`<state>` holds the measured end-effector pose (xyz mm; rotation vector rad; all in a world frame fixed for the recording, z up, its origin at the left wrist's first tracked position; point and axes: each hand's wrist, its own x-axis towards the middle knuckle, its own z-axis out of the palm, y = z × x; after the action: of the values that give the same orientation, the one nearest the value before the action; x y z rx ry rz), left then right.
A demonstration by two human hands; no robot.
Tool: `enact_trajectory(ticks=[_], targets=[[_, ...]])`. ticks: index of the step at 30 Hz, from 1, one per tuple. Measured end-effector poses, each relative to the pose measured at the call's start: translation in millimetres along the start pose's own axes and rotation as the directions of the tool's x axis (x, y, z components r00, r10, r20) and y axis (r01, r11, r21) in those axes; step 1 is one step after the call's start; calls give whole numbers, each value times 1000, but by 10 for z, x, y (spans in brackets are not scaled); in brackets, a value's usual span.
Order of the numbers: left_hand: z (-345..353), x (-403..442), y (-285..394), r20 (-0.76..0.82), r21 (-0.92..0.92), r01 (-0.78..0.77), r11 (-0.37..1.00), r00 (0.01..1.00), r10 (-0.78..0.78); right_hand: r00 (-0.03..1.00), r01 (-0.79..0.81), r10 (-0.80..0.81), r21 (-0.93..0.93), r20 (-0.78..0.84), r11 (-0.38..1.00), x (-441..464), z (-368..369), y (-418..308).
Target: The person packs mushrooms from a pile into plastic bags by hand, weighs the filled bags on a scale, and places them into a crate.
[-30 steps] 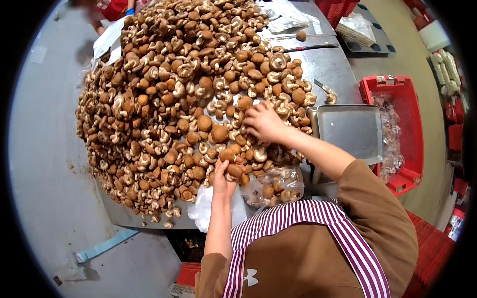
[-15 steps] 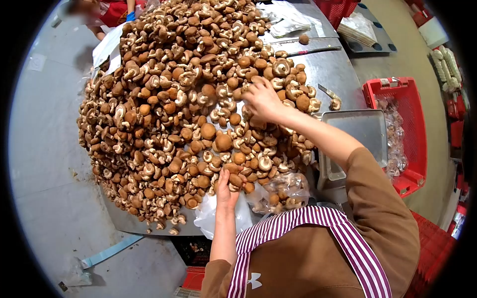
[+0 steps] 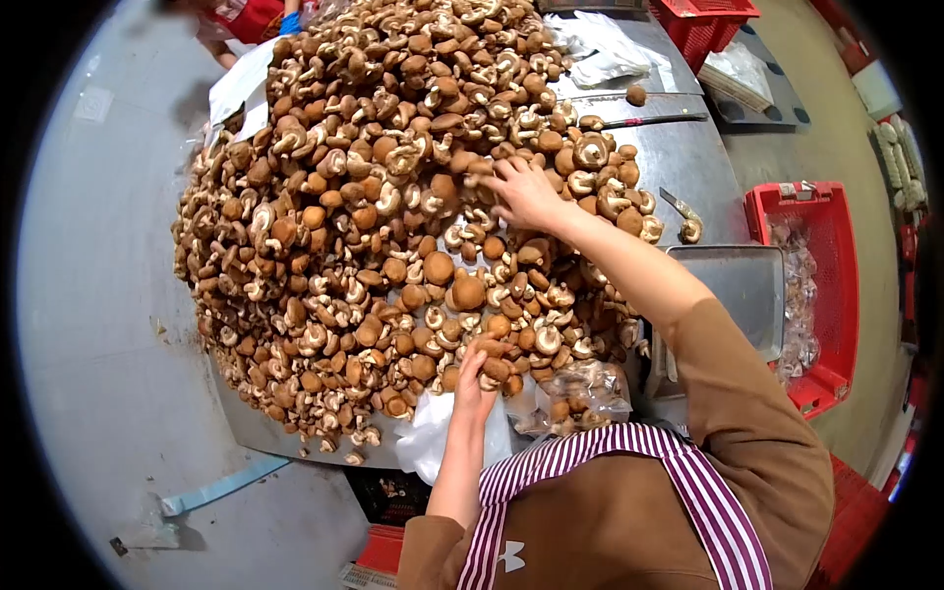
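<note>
A large heap of brown mushrooms (image 3: 324, 226) covers much of the metal table (image 3: 708, 157). My left hand (image 3: 474, 385) is at the near edge of the heap, its fingers closed around a few mushrooms (image 3: 495, 366). Further up, my right hand (image 3: 523, 192) reaches into the heap with its fingers bent over the mushrooms; what lies under the fingertips is partly hidden. A clear bag of mushrooms (image 3: 582, 398) lies right of my left hand, and a white plastic bag (image 3: 428, 438) lies below it.
At the right are a metal tray (image 3: 737, 295) and a red crate (image 3: 846, 295) holding bagged mushrooms. A knife (image 3: 678, 204) and a black-handled tool (image 3: 657, 120) lie on the table. White bags (image 3: 605, 49) are at the back. Another person's blue-gloved hand (image 3: 289, 24) shows top left.
My right hand has moved up and left over the heap, away from the near right mushrooms. My left hand still holds its mushrooms. The whole view has shifted slightly.
</note>
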<state>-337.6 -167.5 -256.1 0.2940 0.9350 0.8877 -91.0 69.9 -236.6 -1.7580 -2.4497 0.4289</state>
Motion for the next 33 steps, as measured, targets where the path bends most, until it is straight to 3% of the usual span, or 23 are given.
enact_trajectory(ticks=[3,4,6,8,10,12,14,16,18,20,21,22,25,29,30,33], targets=[[164,43,24,63,-30,22,999,998,-20,992,92,-78,-139,101,986,-283,87,-257],[192,52,32,96,-39,44,998,995,-40,976,121,-110,-51,188,991,-360,74,-342],[134,83,-12,72,-58,43,997,997,-39,961,189,-181,-18,211,982,-456,170,-492],[145,70,34,189,-89,25,996,982,-8,974,217,-221,63,58,974,-470,257,-637],[134,6,49,131,-60,19,998,991,-11,960,279,-276,177,-40,944,-346,263,-735],[81,-56,69,84,-124,12,992,996,-1,925,351,-313,173,-216,920,-136,173,-862],[-16,-67,65,92,-133,-5,991,996,17,930,311,-243,238,-275,920,181,127,-967],[-104,-57,47,44,-110,-12,994,999,17,813,305,-206,96,-545,948,497,190,-976],[-117,-50,55,-11,-157,-30,987,1000,29,908,175,-133,71,-398,982,557,253,-1017],[-120,-47,79,1,-109,-51,993,999,52,961,213,-192,93,-198,973,585,190,-1101],[-126,-44,72,1,-103,-60,993,998,60,964,192,-173,76,-201,979,610,119,-1177],[-138,-23,68,-2,-106,-66,992,998,66,917,261,-188,176,-352,949,608,52,-1227],[-108,-5,80,7,-85,-14,996,1000,15,830,339,-165,247,-532,908,849,-63,-1330],[46,9,212,16,-48,-39,998,999,40,913,209,-99,246,-395,946,1246,-157,-1438],[53,4,238,12,-45,-41,998,999,42,951,182,-105,252,-290,950,1295,-117,-1409],[26,6,268,56,-57,-71,996,996,74,963,171,-108,250,-247,953,1408,9,-1367]])
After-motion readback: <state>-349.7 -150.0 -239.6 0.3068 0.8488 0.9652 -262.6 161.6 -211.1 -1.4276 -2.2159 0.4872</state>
